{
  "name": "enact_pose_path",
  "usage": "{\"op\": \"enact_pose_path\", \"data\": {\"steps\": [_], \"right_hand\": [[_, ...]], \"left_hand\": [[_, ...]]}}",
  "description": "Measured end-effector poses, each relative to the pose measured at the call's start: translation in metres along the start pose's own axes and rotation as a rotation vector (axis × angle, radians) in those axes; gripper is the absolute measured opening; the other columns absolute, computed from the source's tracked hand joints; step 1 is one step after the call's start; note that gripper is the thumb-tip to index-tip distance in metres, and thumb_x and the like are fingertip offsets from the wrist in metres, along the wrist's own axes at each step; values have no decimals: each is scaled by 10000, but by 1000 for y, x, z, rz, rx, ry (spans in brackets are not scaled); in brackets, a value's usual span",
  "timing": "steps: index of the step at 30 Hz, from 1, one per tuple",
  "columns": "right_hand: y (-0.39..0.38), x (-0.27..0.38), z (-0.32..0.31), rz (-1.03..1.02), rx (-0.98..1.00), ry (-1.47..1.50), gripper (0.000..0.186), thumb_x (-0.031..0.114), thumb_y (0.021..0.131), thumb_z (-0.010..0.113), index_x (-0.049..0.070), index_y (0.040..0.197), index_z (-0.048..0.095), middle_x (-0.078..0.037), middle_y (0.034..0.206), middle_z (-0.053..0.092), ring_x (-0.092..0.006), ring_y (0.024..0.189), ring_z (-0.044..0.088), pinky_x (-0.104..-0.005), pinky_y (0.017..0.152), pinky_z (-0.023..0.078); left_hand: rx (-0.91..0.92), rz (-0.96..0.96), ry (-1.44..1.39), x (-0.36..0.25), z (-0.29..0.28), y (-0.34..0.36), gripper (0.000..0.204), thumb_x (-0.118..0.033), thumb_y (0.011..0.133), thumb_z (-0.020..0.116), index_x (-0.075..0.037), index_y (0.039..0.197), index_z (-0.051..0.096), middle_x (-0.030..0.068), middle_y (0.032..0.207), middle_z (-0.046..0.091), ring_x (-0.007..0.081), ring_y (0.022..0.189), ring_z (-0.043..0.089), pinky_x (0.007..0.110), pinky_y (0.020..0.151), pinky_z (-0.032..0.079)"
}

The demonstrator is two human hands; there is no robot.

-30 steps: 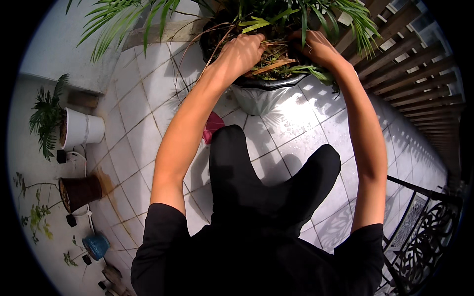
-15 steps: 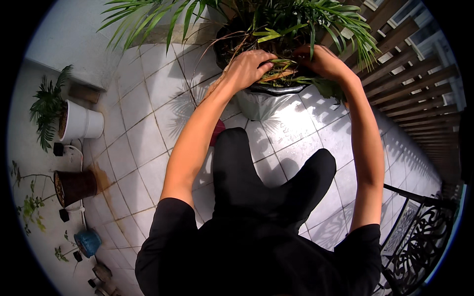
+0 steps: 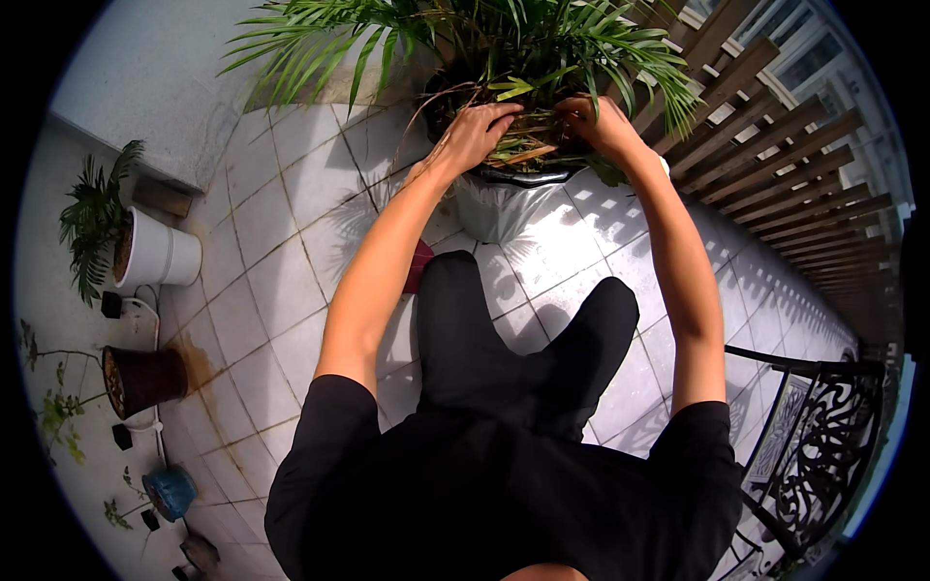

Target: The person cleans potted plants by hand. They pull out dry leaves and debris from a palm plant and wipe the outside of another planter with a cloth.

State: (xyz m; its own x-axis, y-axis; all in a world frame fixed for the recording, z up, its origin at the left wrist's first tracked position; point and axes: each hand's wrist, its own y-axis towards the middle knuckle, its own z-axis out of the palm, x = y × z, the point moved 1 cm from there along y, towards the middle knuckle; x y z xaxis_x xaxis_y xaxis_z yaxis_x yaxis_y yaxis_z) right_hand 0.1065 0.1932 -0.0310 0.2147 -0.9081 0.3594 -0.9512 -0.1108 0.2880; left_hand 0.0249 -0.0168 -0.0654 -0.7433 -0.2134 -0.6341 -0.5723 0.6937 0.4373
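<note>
While the potted palm (image 3: 531,44) stood upright on the tiled floor (image 3: 281,281), fronds (image 3: 325,27) arching sideways, left hand (image 3: 473,136) and right hand (image 3: 603,128) sat apart, half-curled, at its dry leaves (image 3: 528,155); grip could not be told.

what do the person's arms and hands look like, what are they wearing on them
Both arms are in short, loose, plain black sleeves: the left sleeve and the right sleeve end above the elbow, with no print visible. Below that the arms are bare. The left hand and right hand wear no gloves. Some fingertips are too hidden to describe.
</note>
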Motion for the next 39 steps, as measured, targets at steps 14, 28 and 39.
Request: {"op": "enact_pose_path", "data": {"steps": [14,28,39], "right_hand": [[14,0,7,55,314,-234,191,118,761,541,90,896,674,-188,879,631,-347,829,613,-402,684,493],[41,-65,41,52,-43,-92,219,142,758,536,8,915,608,-255,919,592,-390,905,572,-428,722,466],[10,48,63,-15,-97,-10,302,177,787,599,-9,1024,615,-261,985,594,-377,945,570,-413,829,459]], "left_hand": [[188,-81,316,18,-10,-22,265,-65,790,548,0,1035,620,183,954,625,324,970,569,388,868,438],[-136,681,1031,90,-30,9,209,-128,801,520,-103,996,590,38,962,624,166,861,611,285,796,497],[187,-111,554,-12,-24,-24,315,-209,873,497,0,1101,561,207,1000,615,353,957,582,412,824,473]]}}
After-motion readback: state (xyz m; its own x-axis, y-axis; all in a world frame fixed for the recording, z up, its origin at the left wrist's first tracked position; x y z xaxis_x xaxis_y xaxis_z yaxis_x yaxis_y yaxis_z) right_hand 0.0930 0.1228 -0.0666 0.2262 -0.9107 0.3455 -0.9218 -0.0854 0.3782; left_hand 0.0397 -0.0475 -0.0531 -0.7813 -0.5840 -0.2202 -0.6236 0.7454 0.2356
